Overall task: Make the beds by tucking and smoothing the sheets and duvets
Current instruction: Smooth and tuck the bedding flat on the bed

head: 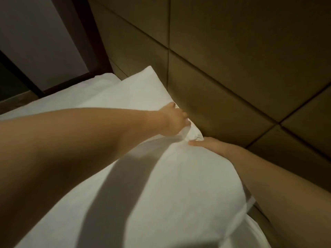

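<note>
Gripping the pillow's (pixel 161 176) bunched corner in my left hand (pixel 174 120), fingers curled, I lay my right hand (pixel 207 143) on its edge beside the headboard (pixel 232 68). Whether the right hand grips, I cannot tell. The sheet (pixel 62 99) beneath looks smooth, so the task seems far along.

The left hand (pixel 174 120) and right hand (pixel 206 143) grip a pillow (pixel 152 185).

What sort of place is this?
Probably a bedroom, perhaps a hotel's: a white pillow on a white-sheeted bed, a padded panelled headboard behind it, dark wood trim at the side.
</note>
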Motion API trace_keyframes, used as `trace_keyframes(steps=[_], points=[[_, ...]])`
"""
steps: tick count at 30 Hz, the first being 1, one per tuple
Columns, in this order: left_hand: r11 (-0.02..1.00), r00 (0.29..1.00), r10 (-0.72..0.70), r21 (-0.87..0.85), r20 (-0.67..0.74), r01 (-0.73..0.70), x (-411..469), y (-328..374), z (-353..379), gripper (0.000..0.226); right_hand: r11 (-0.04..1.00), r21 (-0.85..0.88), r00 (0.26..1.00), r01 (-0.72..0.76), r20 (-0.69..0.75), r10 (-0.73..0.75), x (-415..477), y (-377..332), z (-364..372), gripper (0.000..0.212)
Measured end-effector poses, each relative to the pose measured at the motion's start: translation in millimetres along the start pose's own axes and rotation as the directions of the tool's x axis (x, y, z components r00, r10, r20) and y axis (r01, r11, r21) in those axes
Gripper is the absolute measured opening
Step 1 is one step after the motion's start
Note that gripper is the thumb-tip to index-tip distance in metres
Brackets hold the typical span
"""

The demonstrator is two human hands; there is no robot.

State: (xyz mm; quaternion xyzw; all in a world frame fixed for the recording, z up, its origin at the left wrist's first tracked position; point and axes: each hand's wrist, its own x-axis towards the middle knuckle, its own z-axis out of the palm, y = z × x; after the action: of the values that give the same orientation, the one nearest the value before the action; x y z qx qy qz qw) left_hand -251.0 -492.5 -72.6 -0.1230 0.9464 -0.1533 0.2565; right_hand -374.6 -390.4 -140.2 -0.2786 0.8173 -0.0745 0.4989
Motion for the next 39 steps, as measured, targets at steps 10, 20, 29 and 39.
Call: trace_keyframes(steps=[10,20,29,39], points=[[0.878,0.89,-0.392,-0.382,-0.231,0.288,-129.9,11.9,37.2,0.051,0.888,-0.432,0.723,0.158,-0.563,-0.402,-127.9,-21.2,37.1,0.048],[0.794,0.844,-0.492,-0.508,-0.215,0.334,-77.9,15.8,73.2,0.063,0.914,-0.398,0.684,0.084,-0.644,-0.343,-84.8,36.0,84.0,0.066],[0.823,0.882,-0.447,-0.456,-0.151,0.339,1.0,17.2,137.5,0.064,0.923,-0.385,0.666,-0.008,-0.69,-0.282,-9.8,45.2,109.9,0.067],[0.656,0.817,-0.576,-0.584,0.021,0.478,-131.5,106.7,90.5,0.057,0.901,-0.422,0.796,0.103,-0.508,-0.329,-124.0,55.0,129.5,0.059]])
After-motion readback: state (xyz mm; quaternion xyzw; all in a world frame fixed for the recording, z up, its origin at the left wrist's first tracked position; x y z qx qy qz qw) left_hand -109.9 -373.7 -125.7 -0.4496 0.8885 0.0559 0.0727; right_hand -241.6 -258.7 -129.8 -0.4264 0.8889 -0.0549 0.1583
